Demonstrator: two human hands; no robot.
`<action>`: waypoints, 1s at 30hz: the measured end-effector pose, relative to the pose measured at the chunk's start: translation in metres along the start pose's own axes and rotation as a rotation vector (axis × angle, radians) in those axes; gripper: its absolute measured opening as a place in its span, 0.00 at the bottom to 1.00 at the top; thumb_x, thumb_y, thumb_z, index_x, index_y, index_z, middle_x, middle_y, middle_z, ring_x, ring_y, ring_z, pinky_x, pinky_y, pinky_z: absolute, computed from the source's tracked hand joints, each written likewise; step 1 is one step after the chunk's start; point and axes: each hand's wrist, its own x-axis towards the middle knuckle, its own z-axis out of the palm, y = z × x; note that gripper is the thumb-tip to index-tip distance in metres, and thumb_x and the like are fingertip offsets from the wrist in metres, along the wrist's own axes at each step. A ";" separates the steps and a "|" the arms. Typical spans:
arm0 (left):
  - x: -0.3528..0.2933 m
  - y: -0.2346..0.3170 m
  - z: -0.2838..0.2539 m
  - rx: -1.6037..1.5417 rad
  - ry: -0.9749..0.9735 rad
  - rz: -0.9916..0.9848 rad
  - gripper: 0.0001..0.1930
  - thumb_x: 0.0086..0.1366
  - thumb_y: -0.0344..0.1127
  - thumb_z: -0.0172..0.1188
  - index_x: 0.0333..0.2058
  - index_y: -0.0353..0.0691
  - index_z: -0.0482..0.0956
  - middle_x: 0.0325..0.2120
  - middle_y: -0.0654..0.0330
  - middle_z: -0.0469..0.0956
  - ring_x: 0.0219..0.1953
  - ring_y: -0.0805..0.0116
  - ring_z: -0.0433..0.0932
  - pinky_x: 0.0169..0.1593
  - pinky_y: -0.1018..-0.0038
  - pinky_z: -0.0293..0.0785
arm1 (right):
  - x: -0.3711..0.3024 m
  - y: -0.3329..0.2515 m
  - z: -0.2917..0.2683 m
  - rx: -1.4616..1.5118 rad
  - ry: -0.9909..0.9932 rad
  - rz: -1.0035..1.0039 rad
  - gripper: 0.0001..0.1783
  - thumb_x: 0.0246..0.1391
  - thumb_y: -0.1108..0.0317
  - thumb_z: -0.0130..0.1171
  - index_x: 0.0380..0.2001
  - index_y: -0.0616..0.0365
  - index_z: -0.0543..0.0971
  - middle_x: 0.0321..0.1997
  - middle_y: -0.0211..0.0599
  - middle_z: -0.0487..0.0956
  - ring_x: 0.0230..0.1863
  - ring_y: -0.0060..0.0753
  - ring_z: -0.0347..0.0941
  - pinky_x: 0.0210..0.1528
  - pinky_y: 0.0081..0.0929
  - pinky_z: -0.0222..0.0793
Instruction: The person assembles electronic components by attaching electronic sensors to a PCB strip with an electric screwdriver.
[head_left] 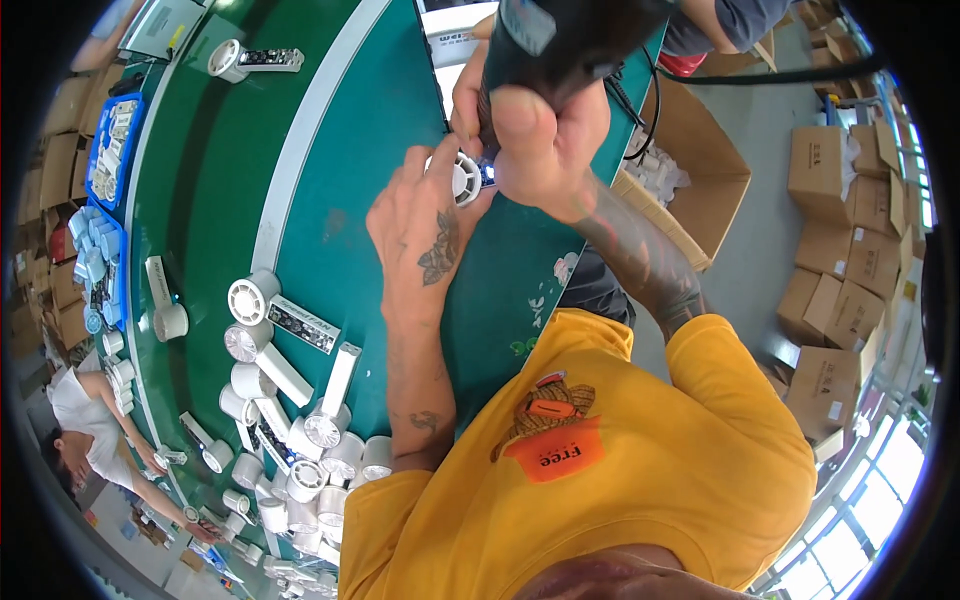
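Between left hand (pixel 418 218), right hand (pixel 548 145) | white fan (pixel 466 184) | left curled round it | right clenching black tool (pixel 555 45)

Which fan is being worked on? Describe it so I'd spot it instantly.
Start at the green table, then find the wearer's left hand. It holds the white fan, which, unlike the piled fans, sits close beside the black tool.

We count one left hand (pixel 415 222) and one right hand (pixel 550 145) of ours, one black tool (pixel 540 45), one held fan (pixel 466 183), two blue bins (pixel 122 262), one open carton (pixel 718 155) nearby; over ten piled fans (pixel 305 480) overlap, preventing an exact count.
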 end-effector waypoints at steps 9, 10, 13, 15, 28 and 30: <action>-0.003 0.002 0.008 0.013 0.070 -0.034 0.29 0.51 0.39 0.78 0.52 0.42 0.81 0.39 0.56 0.80 0.39 0.56 0.83 0.39 0.64 0.79 | 0.066 -0.013 -0.017 0.338 0.150 -0.011 0.11 0.70 0.64 0.56 0.42 0.62 0.70 0.18 0.29 0.73 0.14 0.17 0.65 0.16 0.18 0.60; -0.004 0.002 0.007 0.024 0.074 -0.032 0.29 0.51 0.39 0.78 0.53 0.42 0.81 0.39 0.56 0.80 0.39 0.56 0.83 0.39 0.64 0.79 | 0.068 -0.025 -0.013 0.167 0.184 0.174 0.11 0.71 0.64 0.56 0.41 0.61 0.70 0.18 0.27 0.72 0.14 0.16 0.65 0.16 0.17 0.59; -0.001 0.003 0.008 0.018 0.073 -0.018 0.29 0.51 0.39 0.78 0.53 0.42 0.81 0.39 0.56 0.80 0.39 0.56 0.83 0.39 0.64 0.79 | 0.065 -0.005 -0.013 0.153 0.101 0.266 0.12 0.70 0.62 0.59 0.40 0.58 0.70 0.18 0.23 0.71 0.14 0.13 0.63 0.17 0.16 0.58; -0.003 0.003 0.007 0.012 0.068 -0.044 0.29 0.51 0.39 0.78 0.53 0.42 0.81 0.39 0.56 0.80 0.39 0.56 0.83 0.39 0.64 0.79 | 0.063 -0.014 -0.010 0.146 0.099 0.274 0.12 0.70 0.62 0.58 0.40 0.57 0.70 0.18 0.23 0.71 0.14 0.12 0.63 0.17 0.16 0.58; -0.001 0.005 0.005 -0.030 0.020 -0.077 0.29 0.52 0.39 0.78 0.53 0.43 0.81 0.40 0.56 0.80 0.40 0.55 0.83 0.39 0.63 0.79 | 0.015 -0.034 0.004 0.242 0.128 0.529 0.15 0.70 0.59 0.58 0.41 0.61 0.70 0.20 0.30 0.75 0.16 0.16 0.65 0.19 0.17 0.60; -0.003 0.005 0.006 -0.036 0.018 -0.084 0.28 0.52 0.38 0.78 0.53 0.43 0.81 0.40 0.56 0.80 0.40 0.56 0.83 0.39 0.63 0.79 | 0.015 -0.035 0.005 0.296 0.144 0.537 0.15 0.70 0.59 0.58 0.41 0.61 0.70 0.20 0.30 0.75 0.16 0.16 0.66 0.19 0.18 0.60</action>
